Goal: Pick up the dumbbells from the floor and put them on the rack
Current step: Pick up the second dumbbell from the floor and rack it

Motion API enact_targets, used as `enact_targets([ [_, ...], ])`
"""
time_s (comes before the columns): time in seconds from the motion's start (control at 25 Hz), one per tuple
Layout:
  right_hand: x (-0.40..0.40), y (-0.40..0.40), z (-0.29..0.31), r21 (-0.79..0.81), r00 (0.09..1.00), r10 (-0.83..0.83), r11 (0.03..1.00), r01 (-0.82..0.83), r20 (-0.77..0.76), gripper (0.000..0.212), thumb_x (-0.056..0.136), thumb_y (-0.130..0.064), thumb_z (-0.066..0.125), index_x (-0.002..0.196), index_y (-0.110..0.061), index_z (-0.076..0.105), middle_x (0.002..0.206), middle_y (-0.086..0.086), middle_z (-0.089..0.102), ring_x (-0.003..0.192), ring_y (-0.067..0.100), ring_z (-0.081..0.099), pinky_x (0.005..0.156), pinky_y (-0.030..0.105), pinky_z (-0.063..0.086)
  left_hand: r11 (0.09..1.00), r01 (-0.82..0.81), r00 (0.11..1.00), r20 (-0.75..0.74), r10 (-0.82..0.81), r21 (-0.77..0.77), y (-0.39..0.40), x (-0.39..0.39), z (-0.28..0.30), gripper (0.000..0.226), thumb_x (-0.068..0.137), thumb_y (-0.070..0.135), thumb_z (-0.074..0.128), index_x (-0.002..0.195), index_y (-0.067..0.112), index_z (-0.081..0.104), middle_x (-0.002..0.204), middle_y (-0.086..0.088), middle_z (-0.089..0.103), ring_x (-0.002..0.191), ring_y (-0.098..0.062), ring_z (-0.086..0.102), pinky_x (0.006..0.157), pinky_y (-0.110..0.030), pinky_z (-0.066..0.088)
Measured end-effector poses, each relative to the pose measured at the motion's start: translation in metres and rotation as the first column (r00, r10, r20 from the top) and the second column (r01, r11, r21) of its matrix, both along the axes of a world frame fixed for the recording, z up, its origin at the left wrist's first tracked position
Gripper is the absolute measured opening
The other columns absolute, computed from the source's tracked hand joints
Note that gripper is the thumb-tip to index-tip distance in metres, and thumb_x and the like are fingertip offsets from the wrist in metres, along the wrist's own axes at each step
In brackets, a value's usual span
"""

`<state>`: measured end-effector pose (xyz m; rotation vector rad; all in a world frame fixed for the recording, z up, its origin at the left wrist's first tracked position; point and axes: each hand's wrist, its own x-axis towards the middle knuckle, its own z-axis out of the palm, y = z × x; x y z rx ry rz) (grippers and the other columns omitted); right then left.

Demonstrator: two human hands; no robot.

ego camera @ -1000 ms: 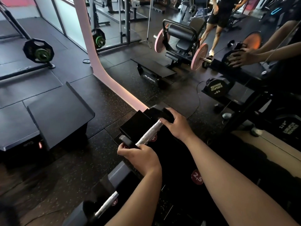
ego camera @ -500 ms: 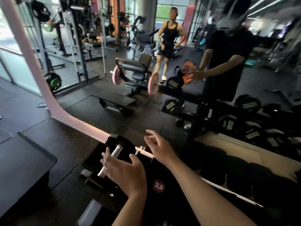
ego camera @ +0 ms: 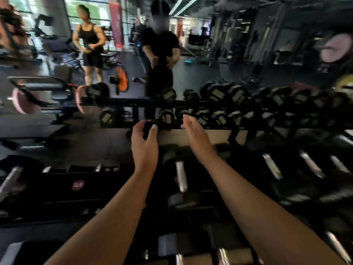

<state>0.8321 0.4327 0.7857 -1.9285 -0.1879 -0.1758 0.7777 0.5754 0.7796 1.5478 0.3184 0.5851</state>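
Dumbbells lay in a row on the rack (ego camera: 57, 190) below the camera, black-headed with bright metal handles; motion blur prevented a firm count, though at least six handles were discernible. One dumbbell (ego camera: 180, 176) sat directly beneath and between the two forearms, its handle pointing away from the viewer. Both hands were held above it, touching nothing. The left hand (ego camera: 144, 144) was empty, its fingers (ego camera: 153, 131) loosely curled and apart from the thumb. The right hand (ego camera: 194, 136) was likewise empty, palm turned inward, fingers (ego camera: 188, 121) extended and slightly spread. A mirror behind the rack showed two tiers of round-headed dumbbells (ego camera: 219, 96), too blurred to count. Two people appeared beyond: one in a black shirt (ego camera: 160, 54) and one in a black vest (ego camera: 89, 48).
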Motion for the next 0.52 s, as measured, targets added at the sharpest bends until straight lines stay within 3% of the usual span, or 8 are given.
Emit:
enact_targets([
  [0.08, -0.048, -0.085, 0.010, 0.032, 0.997, -0.080, 0.996, 0.080, -0.008, 0.051, 0.101, -0.060, 0.036, 0.140, -0.032, 0.053, 0.134, -0.005, 0.061, 0.125, 0.012, 0.053, 0.094, 0.028, 0.037, 0.984, 0.173, 0.985, 0.028, -0.172, -0.035, -0.061, -0.026, 0.012, 0.036, 0.099, 0.032, 0.061, 0.131, 0.017, 0.063, 0.125, 0.003, 0.066, 0.117, -0.011, 0.059, 0.093, -0.015, 0.042],
  [0.2, -0.136, -0.211, 0.020, 0.115, 0.981, -0.182, 0.975, 0.190, -0.071, 0.040, 0.100, -0.060, 0.040, 0.130, -0.040, 0.057, 0.136, -0.010, 0.057, 0.129, 0.012, 0.050, 0.105, 0.031, 0.037, 0.879, 0.477, 0.879, -0.001, -0.477, 0.005, -0.159, -0.077, 0.029, 0.032, 0.097, 0.040, 0.061, 0.121, 0.020, 0.069, 0.106, 0.013, 0.068, 0.101, -0.003, 0.060, 0.091, -0.023, 0.042],
  [0.28, -0.202, -0.282, 0.024, 0.120, 0.953, -0.282, 0.948, 0.294, -0.107, 0.030, 0.098, -0.063, 0.043, 0.120, -0.046, 0.058, 0.132, -0.012, 0.059, 0.127, 0.013, 0.052, 0.107, 0.034, 0.038, 0.779, 0.624, 0.781, -0.053, -0.622, 0.054, -0.220, -0.115, 0.037, 0.034, 0.098, 0.040, 0.060, 0.126, 0.021, 0.066, 0.113, 0.012, 0.068, 0.106, -0.002, 0.060, 0.094, -0.024, 0.042],
  [0.4, -0.308, -0.371, 0.023, 0.108, 0.890, -0.448, 0.884, 0.455, -0.088, 0.047, 0.095, -0.063, 0.049, 0.132, -0.037, 0.057, 0.127, -0.011, 0.061, 0.120, 0.012, 0.057, 0.105, 0.035, 0.042, 0.600, 0.794, 0.608, -0.146, -0.780, 0.101, -0.311, -0.178, 0.050, 0.051, 0.098, 0.044, 0.059, 0.143, 0.023, 0.051, 0.128, 0.005, 0.064, 0.114, -0.009, 0.059, 0.089, -0.023, 0.040],
  [0.52, -0.416, -0.439, 0.013, 0.119, 0.818, -0.566, 0.809, 0.575, -0.104, 0.049, 0.097, -0.060, 0.047, 0.137, -0.033, 0.054, 0.133, -0.009, 0.060, 0.122, 0.012, 0.056, 0.089, 0.027, 0.044, 0.415, 0.891, 0.450, -0.237, -0.861, 0.183, -0.398, -0.250, 0.047, 0.047, 0.099, 0.043, 0.057, 0.141, 0.021, 0.054, 0.126, 0.005, 0.063, 0.116, -0.010, 0.057, 0.092, -0.022, 0.038],
])
